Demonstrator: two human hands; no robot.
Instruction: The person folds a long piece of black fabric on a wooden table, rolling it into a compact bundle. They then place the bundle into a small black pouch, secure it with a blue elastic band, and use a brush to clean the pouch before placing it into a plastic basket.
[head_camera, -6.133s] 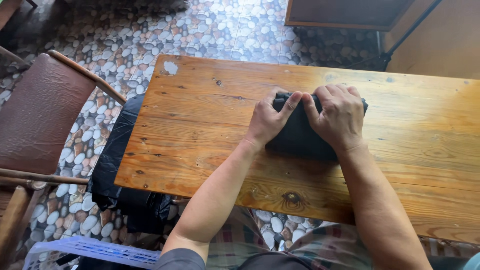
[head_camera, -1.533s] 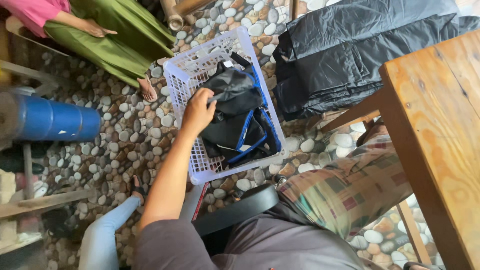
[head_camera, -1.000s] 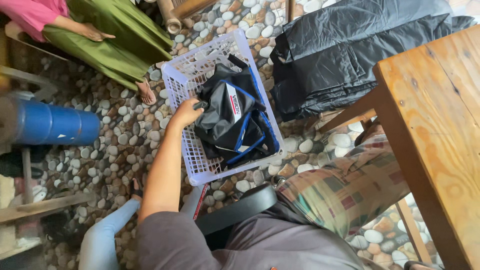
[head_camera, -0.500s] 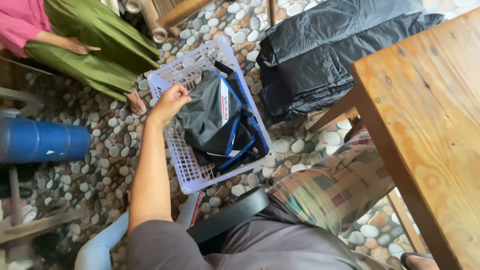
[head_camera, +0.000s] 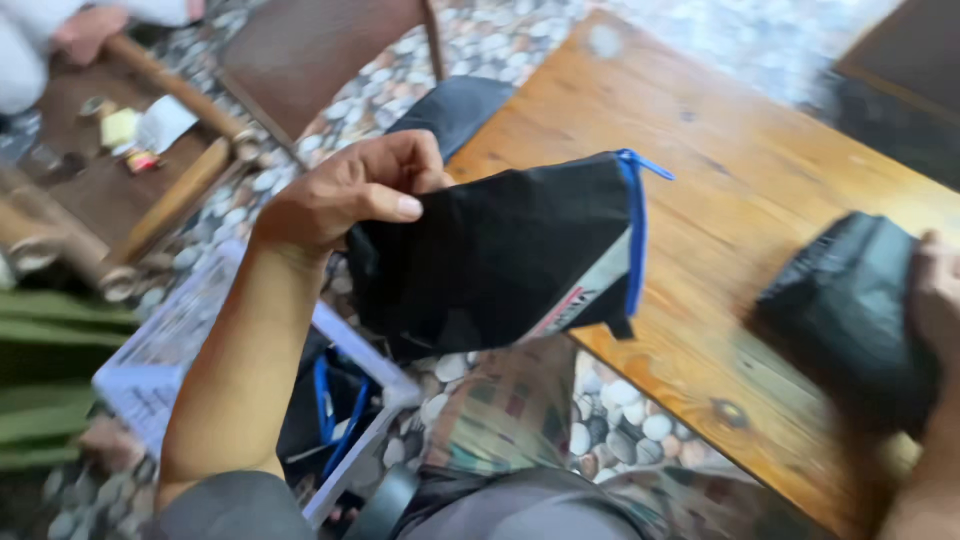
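Black pouch (head_camera: 500, 255) gripped by left hand (head_camera: 345, 195), right hand (head_camera: 935, 300) w/ blurry dark bundle (head_camera: 850, 320), grip unclear.

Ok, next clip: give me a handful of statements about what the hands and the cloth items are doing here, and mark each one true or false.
1. The left hand holds up a black garment with blue trim. True.
2. That garment lies flat on the wooden table. False: it hangs in the air, over the table's near edge and the pebble floor.
3. The right hand is at a dark folded bundle on the table. True.
4. The white plastic basket stands on the table. False: it stands on the floor, below the left arm.
5. The basket holds only white cloth. False: dark cloth with blue trim shows inside it.
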